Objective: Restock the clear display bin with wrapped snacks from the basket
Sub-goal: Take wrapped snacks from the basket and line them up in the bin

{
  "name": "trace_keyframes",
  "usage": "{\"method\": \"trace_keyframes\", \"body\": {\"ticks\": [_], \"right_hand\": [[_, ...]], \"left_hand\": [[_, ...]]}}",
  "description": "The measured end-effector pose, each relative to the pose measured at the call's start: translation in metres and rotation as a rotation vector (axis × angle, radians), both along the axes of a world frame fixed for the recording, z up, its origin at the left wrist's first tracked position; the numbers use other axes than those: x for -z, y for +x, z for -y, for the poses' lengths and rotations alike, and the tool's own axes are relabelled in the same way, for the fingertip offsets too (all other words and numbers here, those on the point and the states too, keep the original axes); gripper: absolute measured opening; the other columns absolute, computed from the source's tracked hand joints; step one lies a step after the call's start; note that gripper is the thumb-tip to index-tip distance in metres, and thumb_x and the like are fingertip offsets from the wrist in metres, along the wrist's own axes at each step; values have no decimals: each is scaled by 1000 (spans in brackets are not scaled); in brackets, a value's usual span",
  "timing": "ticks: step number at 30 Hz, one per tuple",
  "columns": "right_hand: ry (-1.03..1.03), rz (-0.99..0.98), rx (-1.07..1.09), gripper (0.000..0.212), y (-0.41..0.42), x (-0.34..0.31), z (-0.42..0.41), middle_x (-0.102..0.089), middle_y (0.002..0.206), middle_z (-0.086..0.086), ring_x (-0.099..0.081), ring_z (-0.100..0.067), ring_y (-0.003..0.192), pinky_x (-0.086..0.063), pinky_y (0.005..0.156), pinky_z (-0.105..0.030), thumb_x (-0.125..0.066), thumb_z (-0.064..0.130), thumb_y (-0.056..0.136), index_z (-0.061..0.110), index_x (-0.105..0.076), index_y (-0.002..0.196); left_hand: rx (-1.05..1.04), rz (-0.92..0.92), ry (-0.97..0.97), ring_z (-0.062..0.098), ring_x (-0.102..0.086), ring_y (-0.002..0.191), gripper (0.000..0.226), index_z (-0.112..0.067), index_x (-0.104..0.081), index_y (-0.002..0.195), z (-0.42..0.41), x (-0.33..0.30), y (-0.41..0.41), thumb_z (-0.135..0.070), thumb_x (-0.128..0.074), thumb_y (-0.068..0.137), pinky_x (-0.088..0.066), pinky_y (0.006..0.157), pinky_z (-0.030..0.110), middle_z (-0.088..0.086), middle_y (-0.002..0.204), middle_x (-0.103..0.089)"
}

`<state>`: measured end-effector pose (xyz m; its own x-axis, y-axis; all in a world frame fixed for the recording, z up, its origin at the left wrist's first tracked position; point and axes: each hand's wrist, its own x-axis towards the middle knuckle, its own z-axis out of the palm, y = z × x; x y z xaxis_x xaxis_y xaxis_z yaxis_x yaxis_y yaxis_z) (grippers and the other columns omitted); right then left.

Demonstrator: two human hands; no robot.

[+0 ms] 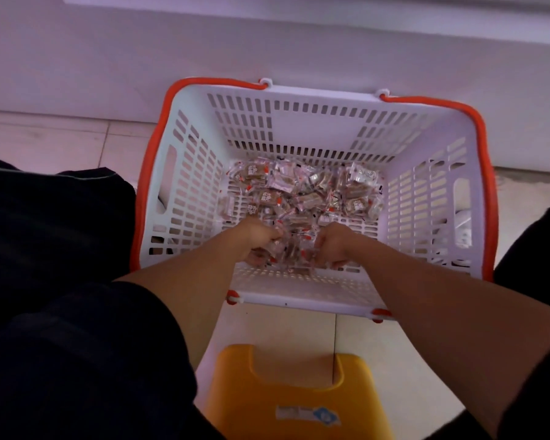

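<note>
Down in the basket (pixel 185 173), left hand (pixel 257 237) and right hand (pixel 334 246) curl around wrapped snacks (pixel 302 192).

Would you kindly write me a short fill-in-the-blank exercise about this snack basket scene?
1. Both hands reach into the white basket, whose rim is coloured ____.
2. The left hand and right hand grip wrapped ____.
3. The stool near the person is coloured ____.

Missing words: orange; snacks; yellow
</note>
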<state>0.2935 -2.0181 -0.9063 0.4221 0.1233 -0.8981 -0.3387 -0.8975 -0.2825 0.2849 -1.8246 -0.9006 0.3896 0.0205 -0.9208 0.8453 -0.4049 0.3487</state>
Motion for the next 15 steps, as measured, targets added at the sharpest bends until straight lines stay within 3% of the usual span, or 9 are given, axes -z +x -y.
{"method": "trace_keyframes", "body": {"ticks": [1,3,5,8,10,12,15], "right_hand": [[13,2,73,32,1,-6,4,-70,89,-17,-67,-25,76,-60,77,-38,-82,16,80,-3,-70,102],[55,5,164,31,8,-22,14,-67,79,-12,-65,-21,69,-62,71,-36,-83,12,77,1,-68,102],[135,-2,216,35,17,-44,22,-70,86,-15,-68,-21,73,-62,71,-36,-85,13,75,1,-67,103],[339,-37,328,35,39,-83,32,-73,104,-17,-72,-23,87,-61,74,-32,-79,6,79,0,-67,111],[472,-80,377,30,56,-119,34,-73,109,-13,-72,-19,95,-60,78,-29,-70,0,85,0,-66,115],[584,-101,399,30,71,-160,36,-71,113,-11,-70,-18,100,-59,82,-30,-63,-1,88,0,-65,118],[681,-45,402,28,80,-225,39,-71,105,-6,-69,-17,95,-59,79,-31,-62,5,87,8,-63,116]], "left_hand": [[2,23,-12,25,-67,92,22,-8,-66,105,-1,-3,0,-27,-68,95,-61,80,50,8,104,-67],[-5,122,-37,19,-63,85,14,-14,-61,107,-2,-11,3,-17,-67,95,-63,68,41,-1,101,-59],[6,211,-64,16,-64,78,20,-20,-62,111,-2,-24,9,-12,-68,94,-60,55,31,-4,100,-59],[39,229,-194,25,-73,88,18,-16,-68,106,-1,-54,25,-6,-69,92,-63,72,42,7,111,-67],[140,225,-284,27,-75,90,22,-13,-66,117,0,-87,43,-9,-63,96,-63,75,43,12,113,-70],[249,229,-336,26,-76,83,22,-13,-61,123,2,-128,60,-16,-55,102,-62,64,34,10,117,-68],[366,313,-355,28,-76,73,19,-19,-61,104,4,-197,78,-22,-42,107,-56,48,27,9,109,-70]]}}
